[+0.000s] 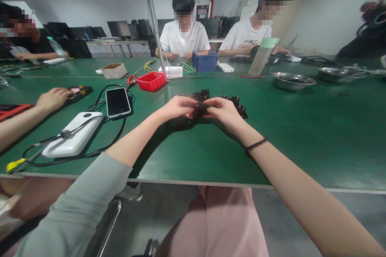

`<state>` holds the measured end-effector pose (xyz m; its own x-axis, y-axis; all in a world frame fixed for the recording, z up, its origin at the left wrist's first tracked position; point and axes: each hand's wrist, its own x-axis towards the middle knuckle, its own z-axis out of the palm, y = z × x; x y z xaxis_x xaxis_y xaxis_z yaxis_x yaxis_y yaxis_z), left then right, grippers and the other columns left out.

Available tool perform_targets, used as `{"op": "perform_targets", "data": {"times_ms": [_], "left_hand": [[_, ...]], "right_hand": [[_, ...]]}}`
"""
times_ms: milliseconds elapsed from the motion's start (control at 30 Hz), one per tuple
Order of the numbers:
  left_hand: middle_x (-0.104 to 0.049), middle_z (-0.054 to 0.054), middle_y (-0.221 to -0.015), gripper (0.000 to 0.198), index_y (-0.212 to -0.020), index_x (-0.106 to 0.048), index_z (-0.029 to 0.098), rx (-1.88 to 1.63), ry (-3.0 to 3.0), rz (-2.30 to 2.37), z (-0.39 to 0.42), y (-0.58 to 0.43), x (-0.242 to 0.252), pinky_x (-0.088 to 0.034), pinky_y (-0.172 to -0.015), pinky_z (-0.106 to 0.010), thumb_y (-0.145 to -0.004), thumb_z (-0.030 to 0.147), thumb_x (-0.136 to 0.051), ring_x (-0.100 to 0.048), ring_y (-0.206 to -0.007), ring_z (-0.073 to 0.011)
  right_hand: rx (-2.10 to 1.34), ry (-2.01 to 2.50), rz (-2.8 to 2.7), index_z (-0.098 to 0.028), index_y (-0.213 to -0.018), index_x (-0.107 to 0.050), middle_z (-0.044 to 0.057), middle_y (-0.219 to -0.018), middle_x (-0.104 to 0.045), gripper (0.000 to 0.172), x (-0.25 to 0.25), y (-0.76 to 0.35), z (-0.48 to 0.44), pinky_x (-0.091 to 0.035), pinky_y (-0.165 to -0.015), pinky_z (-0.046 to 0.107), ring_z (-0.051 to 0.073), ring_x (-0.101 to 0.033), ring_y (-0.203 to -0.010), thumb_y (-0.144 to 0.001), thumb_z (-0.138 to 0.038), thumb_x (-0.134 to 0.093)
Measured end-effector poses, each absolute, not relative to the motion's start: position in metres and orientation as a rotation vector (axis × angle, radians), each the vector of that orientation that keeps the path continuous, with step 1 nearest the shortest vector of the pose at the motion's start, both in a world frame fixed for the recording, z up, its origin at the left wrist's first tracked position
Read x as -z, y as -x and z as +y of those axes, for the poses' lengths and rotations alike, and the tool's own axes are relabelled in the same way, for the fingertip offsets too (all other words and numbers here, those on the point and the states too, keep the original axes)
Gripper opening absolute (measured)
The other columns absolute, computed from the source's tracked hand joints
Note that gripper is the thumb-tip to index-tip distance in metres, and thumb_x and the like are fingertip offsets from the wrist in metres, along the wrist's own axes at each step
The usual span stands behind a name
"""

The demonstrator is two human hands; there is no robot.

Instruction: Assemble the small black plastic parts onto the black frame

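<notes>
Black and small, the piece (200, 108) is pinched by left hand (177, 107) and right hand (225, 113), fingers nearly closed, maybe to stop wobbles.

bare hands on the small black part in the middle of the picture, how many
2: the wearer's bare left hand at the left side of the small black part, the bare right hand at its right; no other shows there.

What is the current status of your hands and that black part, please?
Left hand and right hand both gripping a small black part. Other black parts beyond the right hand. Phone off left, apart from both hands.
</notes>
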<state>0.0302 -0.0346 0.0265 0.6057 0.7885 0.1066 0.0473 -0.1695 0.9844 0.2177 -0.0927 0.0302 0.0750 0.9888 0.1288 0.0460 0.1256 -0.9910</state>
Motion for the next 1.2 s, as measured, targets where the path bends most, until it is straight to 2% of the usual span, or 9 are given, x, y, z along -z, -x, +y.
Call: {"op": "perform_targets", "data": {"times_ms": [567,967,1200], "left_hand": [[-0.074,-0.007,-0.089,0.035,-0.100,-0.071,0.009,-0.736,-1.626,0.721,-0.0347,-0.0306,-0.0236,-0.058,-0.062,-0.025,-0.066,0.002,-0.067,-0.068,-0.065,-0.0128],[-0.074,-0.009,-0.102,0.038,-0.100,-0.072,0.011,-0.745,-1.578,0.698,-0.0357,-0.0317,-0.0235,-0.058,-0.068,-0.026,-0.062,0.008,-0.071,-0.069,-0.072,-0.0130],[-0.074,-0.008,-0.101,0.041,-0.103,-0.071,0.011,-0.744,-1.556,0.704,-0.0381,-0.0327,-0.0256,-0.059,-0.069,-0.028,-0.063,0.006,-0.068,-0.069,-0.072,-0.0135]], "right_hand": [[-1.102,1.221,-1.301,-0.015,-0.080,-0.069,0.006,-0.089,-0.070,0.024,-0.0314,-0.2193,-0.0947,-0.061,-0.069,0.029,0.015,-0.067,-0.078,-0.066,0.003,-0.059],[-1.146,1.135,-1.274,-0.017,-0.082,-0.067,0.004,-0.090,-0.069,0.028,-0.0296,-0.2224,-0.0934,-0.061,-0.074,0.034,0.016,-0.066,-0.079,-0.063,0.002,-0.060],[-1.187,1.108,-1.273,-0.020,-0.085,-0.070,0.003,-0.094,-0.070,0.032,-0.0301,-0.2231,-0.0949,-0.060,-0.077,0.036,0.016,-0.066,-0.081,-0.062,-0.001,-0.060]]}}
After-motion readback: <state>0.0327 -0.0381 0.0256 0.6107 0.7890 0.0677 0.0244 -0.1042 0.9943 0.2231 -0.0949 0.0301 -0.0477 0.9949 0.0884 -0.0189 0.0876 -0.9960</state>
